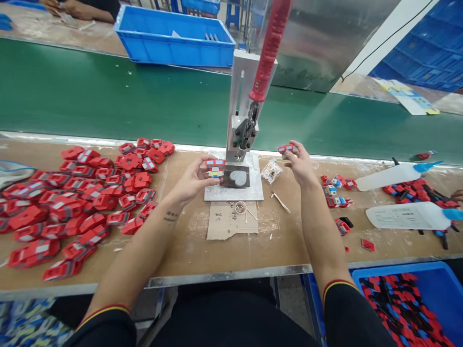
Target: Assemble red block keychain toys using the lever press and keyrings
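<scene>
My left hand (pixel 193 179) pinches a small red toy car piece (pixel 215 166) with blue and yellow marks, right at the left edge of the dark fixture plate (pixel 237 177) of a hand press (pixel 243 126). My right hand (pixel 299 164) holds another small red piece (pixel 286 149) up in the air, to the right of the press. The press has a grey column and a long red lever handle (pixel 269 48) rising above it. Its white base plate (pixel 253 192) sits on the wooden bench.
A big heap of red pieces (pixel 79 197) covers the bench on the left. Several finished pieces (pixel 334 190) and two white squeeze bottles (pixel 408 217) lie on the right. A small clear bag (pixel 272 171), a cardboard scrap (pixel 231 221), blue bins (pixel 175 36) and a green conveyor (pixel 108 96) surround them.
</scene>
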Demonstrator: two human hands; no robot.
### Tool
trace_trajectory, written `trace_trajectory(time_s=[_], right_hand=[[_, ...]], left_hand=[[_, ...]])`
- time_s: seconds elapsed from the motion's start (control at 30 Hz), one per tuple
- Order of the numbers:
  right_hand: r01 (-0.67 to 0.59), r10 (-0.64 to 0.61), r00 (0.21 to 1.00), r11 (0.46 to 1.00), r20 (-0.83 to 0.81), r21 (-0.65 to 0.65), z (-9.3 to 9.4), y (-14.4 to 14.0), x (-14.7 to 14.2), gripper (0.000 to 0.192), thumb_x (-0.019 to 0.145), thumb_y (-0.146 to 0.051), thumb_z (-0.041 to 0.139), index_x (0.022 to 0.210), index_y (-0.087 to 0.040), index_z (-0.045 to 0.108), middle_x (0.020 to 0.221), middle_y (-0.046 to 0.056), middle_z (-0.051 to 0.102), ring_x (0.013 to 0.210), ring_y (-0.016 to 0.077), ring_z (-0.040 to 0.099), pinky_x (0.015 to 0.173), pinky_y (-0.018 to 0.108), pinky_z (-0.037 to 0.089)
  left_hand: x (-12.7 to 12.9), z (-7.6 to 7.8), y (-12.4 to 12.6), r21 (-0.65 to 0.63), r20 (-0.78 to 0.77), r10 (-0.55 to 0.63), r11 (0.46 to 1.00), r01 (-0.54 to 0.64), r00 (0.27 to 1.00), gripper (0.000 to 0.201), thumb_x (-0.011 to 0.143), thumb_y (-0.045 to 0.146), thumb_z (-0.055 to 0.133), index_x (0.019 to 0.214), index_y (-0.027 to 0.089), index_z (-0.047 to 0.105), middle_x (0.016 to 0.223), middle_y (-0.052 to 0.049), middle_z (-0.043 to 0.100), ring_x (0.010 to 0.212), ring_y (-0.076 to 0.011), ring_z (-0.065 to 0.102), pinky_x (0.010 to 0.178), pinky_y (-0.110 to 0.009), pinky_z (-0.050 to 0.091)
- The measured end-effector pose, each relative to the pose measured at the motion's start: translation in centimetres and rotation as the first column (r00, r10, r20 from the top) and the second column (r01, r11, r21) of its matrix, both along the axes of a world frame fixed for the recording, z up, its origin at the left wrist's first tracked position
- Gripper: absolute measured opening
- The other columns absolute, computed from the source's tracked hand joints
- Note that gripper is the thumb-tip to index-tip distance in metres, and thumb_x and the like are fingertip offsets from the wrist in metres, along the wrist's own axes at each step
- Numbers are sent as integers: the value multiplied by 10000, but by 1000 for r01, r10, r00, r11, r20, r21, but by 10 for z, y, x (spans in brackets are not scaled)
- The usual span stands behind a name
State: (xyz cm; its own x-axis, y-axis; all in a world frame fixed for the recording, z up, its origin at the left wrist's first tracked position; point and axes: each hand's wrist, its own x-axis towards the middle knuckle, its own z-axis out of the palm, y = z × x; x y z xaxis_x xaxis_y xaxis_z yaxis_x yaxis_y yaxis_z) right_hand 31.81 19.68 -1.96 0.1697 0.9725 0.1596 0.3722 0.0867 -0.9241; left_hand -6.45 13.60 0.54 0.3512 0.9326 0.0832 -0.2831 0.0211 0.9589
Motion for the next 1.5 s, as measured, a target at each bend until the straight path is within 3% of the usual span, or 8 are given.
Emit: trace_trajectory(time_s=[0.07, 0.23, 0.5, 0.73, 0.83, 0.93, 1.13, 1.5], right_hand=[[62, -64, 938, 998, 339, 19, -5, 41, 11, 499, 846, -307, 645, 1341, -249, 624, 1047, 82, 697, 863, 227, 681, 814, 436, 611], [35, -39, 868, 999, 495, 19, -10, 97, 8, 481, 790, -221, 603, 1258, -174, 704, 1055, 122, 734, 927, 275, 671, 958, 507, 575], [-162, 129, 714, 987, 688, -17, -10, 102, 9, 260, 840, -170, 542, 925, -204, 785, 1087, 141, 785, 1091, 311, 628, 1097, 553, 464], [-124, 71, 657, 992, 750, 15, 14, 71, -2, 498, 847, -190, 579, 1340, -171, 641, 1367, 206, 679, 1198, 366, 597, 1082, 587, 483], [-9, -116, 821, 976, 559, 215, 25, 25, -28, 266, 919, -337, 601, 1153, -223, 653, 1225, 162, 686, 1089, 316, 633, 999, 522, 535], [-158, 137, 975, 980, 175, 117, 33, -27, -71, 231, 917, -478, 673, 966, -255, 634, 960, 52, 682, 838, 206, 648, 806, 389, 561], [-289, 275, 944, 956, -182, -54, 43, -60, -143, 373, 723, -445, 880, 972, -258, 675, 1001, 14, 711, 724, 125, 593, 629, 298, 476], [-304, 245, 890, 947, -384, -101, 36, -49, -159, 424, 712, -567, 889, 882, -256, 658, 737, -33, 531, 592, 105, 404, 475, 273, 294]], left_hand=[[5, -2, -3, -32, 33, 41, 999, -40, 999, 610, 641, 291, 1000, 1116, 254, 620, 1017, -17, 766, 823, -153, 741, 751, -282, 630], [14, -14, -15, -30, 29, 168, 985, -167, 985, 621, 617, 353, 1009, 1081, 237, 613, 974, -7, 751, 807, -135, 711, 754, -261, 606], [1, -51, -46, -2, -10, 378, 926, -378, 926, 600, 638, 409, 983, 1078, 233, 615, 1007, -32, 751, 910, -169, 731, 821, -286, 603], [1, -50, -52, 26, -9, 396, 918, -396, 918, 555, 681, 384, 949, 1097, 227, 618, 1021, -42, 744, 906, -165, 724, 841, -291, 593], [-1, -47, -53, 39, -15, 409, 912, -408, 913, 535, 707, 371, 929, 1115, 232, 612, 1057, -49, 737, 942, -173, 719, 861, -302, 587], [-3, -45, -53, 36, -16, 420, 907, -419, 907, 528, 703, 350, 918, 1118, 230, 614, 1057, -47, 727, 941, -174, 709, 852, -302, 581], [-1, -44, -55, 12, -2, 405, 914, -405, 914, 515, 699, 313, 905, 1106, 229, 602, 1036, -37, 717, 898, -154, 689, 830, -289, 571], [-1, -41, -55, 20, 15, 402, 916, -402, 916, 512, 694, 295, 908, 1100, 231, 603, 1027, -29, 708, 880, -144, 680, 817, -282, 566]])
